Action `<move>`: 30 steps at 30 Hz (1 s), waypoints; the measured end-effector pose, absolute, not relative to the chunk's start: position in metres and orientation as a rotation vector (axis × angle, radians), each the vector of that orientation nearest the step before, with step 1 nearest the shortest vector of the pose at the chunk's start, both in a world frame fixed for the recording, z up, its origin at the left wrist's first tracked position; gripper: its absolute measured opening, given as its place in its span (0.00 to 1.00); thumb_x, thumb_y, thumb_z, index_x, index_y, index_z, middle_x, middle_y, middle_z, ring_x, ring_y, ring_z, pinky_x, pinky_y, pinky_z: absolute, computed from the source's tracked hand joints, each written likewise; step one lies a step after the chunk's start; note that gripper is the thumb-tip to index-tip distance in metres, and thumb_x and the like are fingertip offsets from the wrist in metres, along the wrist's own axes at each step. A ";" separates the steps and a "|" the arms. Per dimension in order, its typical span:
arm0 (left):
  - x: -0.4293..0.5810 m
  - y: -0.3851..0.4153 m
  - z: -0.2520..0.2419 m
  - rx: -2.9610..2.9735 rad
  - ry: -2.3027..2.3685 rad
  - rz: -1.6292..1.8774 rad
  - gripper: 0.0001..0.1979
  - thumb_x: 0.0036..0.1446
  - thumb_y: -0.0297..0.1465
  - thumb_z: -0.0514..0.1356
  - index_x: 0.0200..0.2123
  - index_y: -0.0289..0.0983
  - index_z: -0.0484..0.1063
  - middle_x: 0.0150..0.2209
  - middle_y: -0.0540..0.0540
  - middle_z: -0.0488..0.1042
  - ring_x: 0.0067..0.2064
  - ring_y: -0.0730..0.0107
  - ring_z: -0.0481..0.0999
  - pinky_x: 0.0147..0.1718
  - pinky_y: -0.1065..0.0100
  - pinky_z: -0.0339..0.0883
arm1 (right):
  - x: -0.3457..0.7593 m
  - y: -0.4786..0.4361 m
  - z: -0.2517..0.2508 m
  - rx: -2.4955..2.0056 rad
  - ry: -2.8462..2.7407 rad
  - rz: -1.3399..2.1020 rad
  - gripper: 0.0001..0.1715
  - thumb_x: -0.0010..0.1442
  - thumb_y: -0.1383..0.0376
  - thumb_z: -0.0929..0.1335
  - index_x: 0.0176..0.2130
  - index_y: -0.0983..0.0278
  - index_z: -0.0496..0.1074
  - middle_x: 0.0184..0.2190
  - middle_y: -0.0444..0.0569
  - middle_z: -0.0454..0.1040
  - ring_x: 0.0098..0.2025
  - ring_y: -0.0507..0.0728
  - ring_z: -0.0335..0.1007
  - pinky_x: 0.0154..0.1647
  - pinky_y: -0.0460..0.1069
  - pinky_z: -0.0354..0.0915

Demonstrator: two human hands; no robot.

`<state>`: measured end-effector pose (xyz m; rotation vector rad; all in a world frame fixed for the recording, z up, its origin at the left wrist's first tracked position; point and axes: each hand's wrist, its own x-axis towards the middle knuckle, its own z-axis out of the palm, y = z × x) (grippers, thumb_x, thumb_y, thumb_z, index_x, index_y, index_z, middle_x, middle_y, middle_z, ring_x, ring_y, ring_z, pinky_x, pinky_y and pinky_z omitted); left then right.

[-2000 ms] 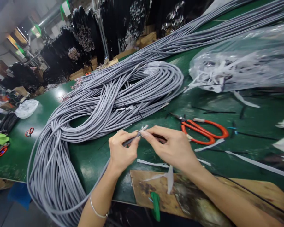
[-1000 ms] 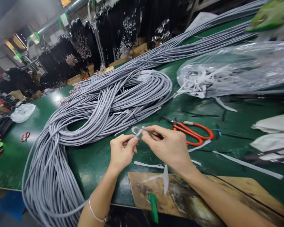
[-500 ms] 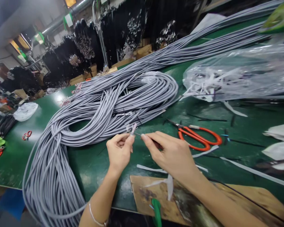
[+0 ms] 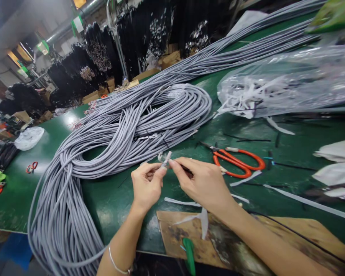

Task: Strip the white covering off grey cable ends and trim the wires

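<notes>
My left hand (image 4: pixel 146 186) and my right hand (image 4: pixel 202 184) meet above the green table (image 4: pixel 115 199), fingertips pinched together. Between them sits the stripped end of a grey cable (image 4: pixel 164 159), with pale bits sticking up from it. My left hand grips the cable just below that end. My right hand pinches a thin dark strand that runs back under its palm. A big loose coil of grey cables (image 4: pixel 126 130) lies just beyond my hands and hangs over the table's near left edge.
Orange-handled scissors (image 4: pixel 237 161) lie right of my hands. A clear plastic bag of white strips (image 4: pixel 276 84) sits at the back right. White strips (image 4: pixel 304 201) litter the table. A worn wooden board (image 4: pixel 247 245) lies under my right forearm. Small red scissors (image 4: pixel 31 167) are far left.
Both hands have stayed pinched at the cable end, working it with small movements. The pale bits at the tip have shifted shape. The view has swayed slightly.
</notes>
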<state>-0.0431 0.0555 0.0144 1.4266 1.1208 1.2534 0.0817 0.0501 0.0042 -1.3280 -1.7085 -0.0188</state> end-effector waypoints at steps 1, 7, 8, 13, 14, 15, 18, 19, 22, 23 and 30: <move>-0.044 0.054 0.015 1.485 1.079 1.221 0.13 0.50 0.38 0.60 0.24 0.32 0.74 0.20 0.51 0.63 0.17 0.82 0.59 0.15 0.75 0.53 | 0.084 0.053 0.002 -1.381 -1.706 0.046 0.19 0.60 0.64 0.58 0.19 0.62 0.65 0.14 0.45 0.68 0.16 0.50 0.62 0.20 0.45 0.54; -0.043 0.052 0.021 1.475 0.844 1.011 0.22 0.51 0.47 0.57 0.21 0.32 0.68 0.19 0.53 0.58 0.17 0.83 0.53 0.14 0.75 0.47 | 0.093 0.071 -0.002 -1.529 -1.418 0.379 0.19 0.55 0.57 0.58 0.18 0.61 0.62 0.12 0.45 0.64 0.16 0.52 0.59 0.18 0.47 0.51; -0.042 0.053 0.021 1.395 0.837 1.007 0.23 0.49 0.49 0.58 0.21 0.33 0.67 0.17 0.54 0.56 0.16 0.84 0.52 0.13 0.76 0.45 | 0.093 0.071 0.001 -1.432 -1.356 0.479 0.19 0.56 0.55 0.58 0.21 0.62 0.65 0.15 0.46 0.67 0.17 0.52 0.61 0.18 0.46 0.53; -0.043 0.058 0.017 1.159 0.712 0.856 0.25 0.45 0.52 0.60 0.22 0.35 0.61 0.14 0.59 0.50 0.11 0.87 0.47 0.08 0.78 0.39 | 0.090 0.059 0.023 -0.892 -1.328 0.987 0.24 0.48 0.50 0.67 0.40 0.62 0.71 0.36 0.52 0.76 0.28 0.53 0.68 0.26 0.47 0.64; -0.043 0.058 0.017 1.134 0.680 0.812 0.25 0.45 0.52 0.60 0.21 0.35 0.60 0.13 0.60 0.50 0.10 0.87 0.47 0.07 0.78 0.38 | 0.090 0.058 0.025 -0.836 -1.364 1.080 0.23 0.46 0.51 0.69 0.38 0.63 0.72 0.36 0.52 0.76 0.29 0.53 0.69 0.28 0.48 0.65; -0.043 0.058 0.017 1.110 0.656 0.782 0.25 0.44 0.52 0.61 0.21 0.35 0.59 0.12 0.60 0.49 0.09 0.87 0.46 0.07 0.79 0.38 | 0.090 0.057 0.027 -0.809 -1.380 1.163 0.21 0.44 0.52 0.70 0.34 0.63 0.73 0.33 0.51 0.76 0.29 0.53 0.70 0.30 0.48 0.66; -0.043 0.057 0.018 1.047 0.634 0.762 0.26 0.41 0.53 0.62 0.20 0.36 0.58 0.12 0.61 0.49 0.08 0.88 0.45 0.06 0.79 0.38 | 0.089 0.058 0.028 -0.842 -1.283 1.316 0.17 0.39 0.54 0.73 0.24 0.65 0.74 0.21 0.47 0.74 0.24 0.53 0.68 0.27 0.48 0.66; -0.042 0.057 0.018 1.034 0.637 0.773 0.26 0.41 0.53 0.62 0.20 0.36 0.58 0.12 0.61 0.49 0.08 0.88 0.46 0.06 0.79 0.38 | 0.087 0.058 0.027 -0.862 -1.227 1.320 0.17 0.38 0.54 0.74 0.21 0.65 0.73 0.18 0.46 0.73 0.22 0.52 0.67 0.26 0.48 0.66; -0.040 0.057 0.016 1.022 0.666 0.830 0.26 0.42 0.52 0.62 0.21 0.36 0.58 0.12 0.60 0.52 0.08 0.87 0.48 0.05 0.80 0.38 | 0.084 0.060 0.024 -0.938 -1.126 1.220 0.17 0.34 0.55 0.75 0.15 0.65 0.70 0.15 0.45 0.71 0.20 0.52 0.66 0.24 0.48 0.65; -0.038 0.056 0.014 1.021 0.683 0.857 0.26 0.42 0.53 0.62 0.22 0.36 0.58 0.12 0.60 0.53 0.07 0.86 0.49 0.05 0.80 0.38 | 0.083 0.059 0.023 -0.979 -1.114 1.150 0.17 0.33 0.56 0.75 0.14 0.64 0.70 0.15 0.45 0.71 0.20 0.52 0.65 0.23 0.48 0.65; -0.029 0.054 0.003 1.048 0.860 0.967 0.28 0.42 0.57 0.57 0.24 0.37 0.57 0.12 0.60 0.56 0.07 0.84 0.54 0.05 0.80 0.40 | 0.081 0.049 0.015 -1.179 -1.365 0.460 0.09 0.48 0.63 0.68 0.19 0.62 0.72 0.16 0.45 0.71 0.18 0.50 0.61 0.20 0.46 0.59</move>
